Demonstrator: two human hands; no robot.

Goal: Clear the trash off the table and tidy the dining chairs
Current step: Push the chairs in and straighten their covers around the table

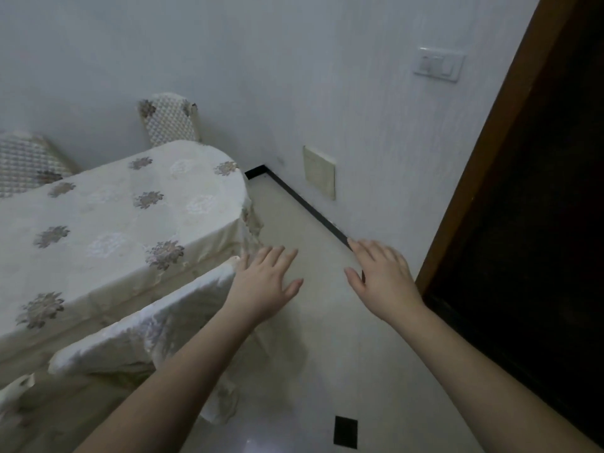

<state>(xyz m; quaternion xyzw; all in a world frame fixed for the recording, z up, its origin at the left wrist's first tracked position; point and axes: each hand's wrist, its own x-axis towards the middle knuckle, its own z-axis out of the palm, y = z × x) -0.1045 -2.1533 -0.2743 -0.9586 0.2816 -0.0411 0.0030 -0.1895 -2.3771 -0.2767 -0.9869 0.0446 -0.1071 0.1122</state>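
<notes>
I read both hands flat and empty, left hand (263,282) just beside the near chair back (147,325), right hand (380,276) over floor, poised for pushing it in.

Left hand (266,282): palm down, fingers straight and slightly spread, holding nothing; bare forearm runs back to the near left. Right hand (382,279): palm down, fingers extended and relaxed, thumb out to the left, holding nothing; bare forearm runs back to the near right. Hands apart, roughly level.
</notes>
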